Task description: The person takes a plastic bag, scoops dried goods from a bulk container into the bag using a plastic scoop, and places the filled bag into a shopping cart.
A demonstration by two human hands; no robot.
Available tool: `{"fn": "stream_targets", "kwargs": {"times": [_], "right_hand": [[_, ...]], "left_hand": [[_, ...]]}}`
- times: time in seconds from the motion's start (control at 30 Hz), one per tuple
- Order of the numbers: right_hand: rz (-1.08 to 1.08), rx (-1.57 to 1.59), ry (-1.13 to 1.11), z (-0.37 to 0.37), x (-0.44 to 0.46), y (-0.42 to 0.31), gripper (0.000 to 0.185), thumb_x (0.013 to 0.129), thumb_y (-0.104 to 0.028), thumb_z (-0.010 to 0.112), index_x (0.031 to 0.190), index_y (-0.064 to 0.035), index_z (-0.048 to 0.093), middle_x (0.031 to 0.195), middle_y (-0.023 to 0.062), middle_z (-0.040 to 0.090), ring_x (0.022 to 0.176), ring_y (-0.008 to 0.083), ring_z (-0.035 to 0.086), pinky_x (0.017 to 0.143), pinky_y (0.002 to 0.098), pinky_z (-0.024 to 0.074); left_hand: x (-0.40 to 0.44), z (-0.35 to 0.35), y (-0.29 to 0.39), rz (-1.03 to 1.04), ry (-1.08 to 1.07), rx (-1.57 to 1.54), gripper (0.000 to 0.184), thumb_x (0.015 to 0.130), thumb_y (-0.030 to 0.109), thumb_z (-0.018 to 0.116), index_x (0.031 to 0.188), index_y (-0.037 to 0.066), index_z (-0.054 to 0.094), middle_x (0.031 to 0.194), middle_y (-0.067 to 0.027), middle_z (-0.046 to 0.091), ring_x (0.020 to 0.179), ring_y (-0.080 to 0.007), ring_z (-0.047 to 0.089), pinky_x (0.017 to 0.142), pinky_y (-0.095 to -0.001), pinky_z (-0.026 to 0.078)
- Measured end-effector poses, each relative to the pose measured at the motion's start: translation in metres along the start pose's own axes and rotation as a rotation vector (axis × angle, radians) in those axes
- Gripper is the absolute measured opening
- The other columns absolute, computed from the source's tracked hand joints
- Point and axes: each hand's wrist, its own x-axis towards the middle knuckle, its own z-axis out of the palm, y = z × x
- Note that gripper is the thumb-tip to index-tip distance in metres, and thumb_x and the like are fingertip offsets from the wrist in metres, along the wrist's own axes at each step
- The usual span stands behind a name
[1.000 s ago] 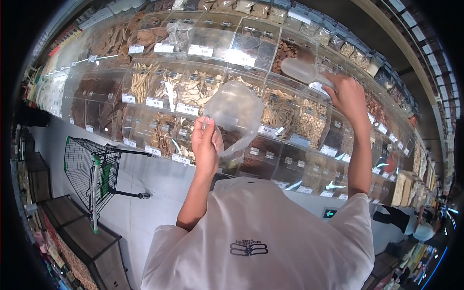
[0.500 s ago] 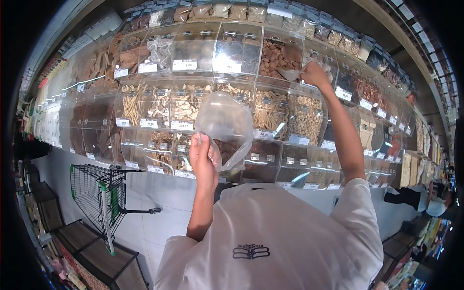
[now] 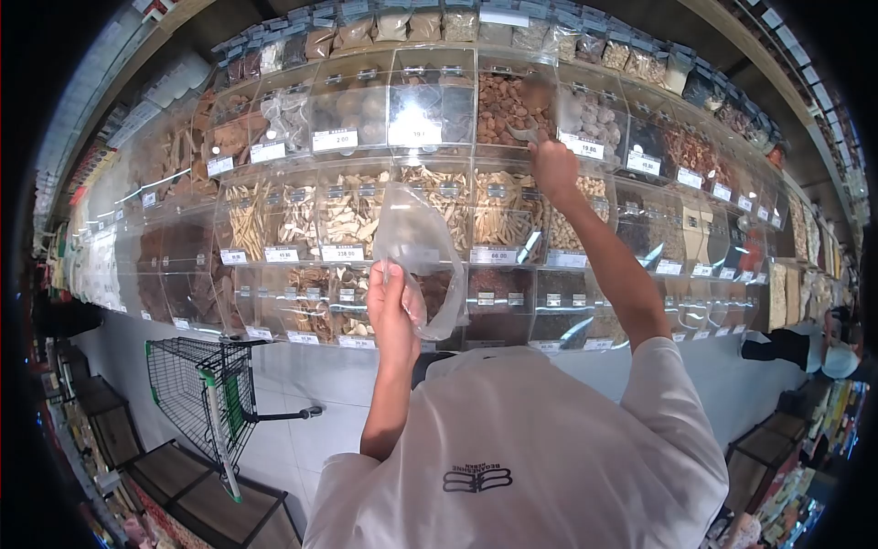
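My left hand (image 3: 391,300) pinches the rim of a clear plastic bag (image 3: 422,247), which hangs open in front of the middle row of bins. My right hand (image 3: 554,169) is closed around the handle of a translucent scoop (image 3: 524,134). The scoop's head is at the lower front of an upper bin holding reddish-brown pieces (image 3: 503,102), partly among them. Just right of that bin is one with pale round pieces (image 3: 587,113).
Clear bins with price labels (image 3: 340,253) fill the rack in rows. Small packed bags (image 3: 393,26) line the top. A shopping cart (image 3: 203,393) stands on the floor at left, beside a low cabinet (image 3: 210,489). Another person (image 3: 805,352) is at far right.
My right hand has brought the scoop left and down, from above the bins to the reddish-brown pieces. The view has shifted. My left hand keeps its hold on the bag.
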Motion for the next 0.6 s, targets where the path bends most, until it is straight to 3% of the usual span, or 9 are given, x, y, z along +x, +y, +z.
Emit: {"fn": "stream_targets", "kwargs": {"times": [0.1,0.2,0.3,0.43,0.6], "right_hand": [[0.056,0.012,0.037,0.011,0.016,-0.008,0.034,0.091,-0.033,0.062,0.081,-0.0007,0.068,0.073,0.0206,0.067,0.075,0.039,0.069,0.067,0.0482,0.0547],[0.143,0.044,-0.045,0.008,0.03,-0.01,0.029,0.091,-0.029,0.062,0.11,-0.0073,0.065,0.082,0.0233,0.068,0.076,0.0428,0.066,0.068,0.0509,0.0532],[-0.007,0.118,0.062,0.004,0.019,0.017,0.032,0.09,-0.032,0.063,0.115,-0.0121,0.065,0.084,0.0225,0.068,0.081,0.0419,0.066,0.07,0.0499,0.0527],[-0.02,0.125,0.09,-0.003,0.004,0.027,0.043,0.09,-0.037,0.061,0.127,-0.0166,0.06,0.088,0.0182,0.069,0.084,0.0395,0.066,0.075,0.0493,0.0522],[0.027,0.358,0.118,-0.005,-0.008,0.041,0.04,0.088,-0.035,0.065,0.123,-0.0146,0.065,0.095,0.0207,0.07,0.088,0.039,0.066,0.076,0.0458,0.0527]], "left_hand": [[-0.005,-0.006,0.001,0.016,0.011,-0.021,0.014,0.102,0.021,0.052,0.092,0.015,0.045,0.059,0.0066,0.035,0.044,-0.0026,0.031,0.038,-0.0202,0.023],[-0.007,-0.011,0.001,0.045,0.032,-0.026,0.014,0.102,0.021,0.052,0.092,0.015,0.045,0.059,0.0069,0.034,0.045,-0.0023,0.03,0.039,-0.02,0.023],[-0.009,-0.011,0.0,0.037,0.017,-0.043,0.014,0.102,0.021,0.053,0.092,0.015,0.045,0.059,0.0071,0.034,0.046,-0.0021,0.03,0.04,-0.0199,0.024],[-0.013,-0.01,-0.001,0.03,0.029,-0.03,0.014,0.102,0.022,0.053,0.092,0.015,0.045,0.059,0.0071,0.033,0.046,-0.0022,0.03,0.04,-0.0199,0.024],[-0.017,-0.008,0.001,0.057,0.019,-0.013,0.013,0.102,0.022,0.053,0.094,0.015,0.046,0.059,0.0068,0.033,0.046,-0.0029,0.03,0.04,-0.02,0.024]]}}
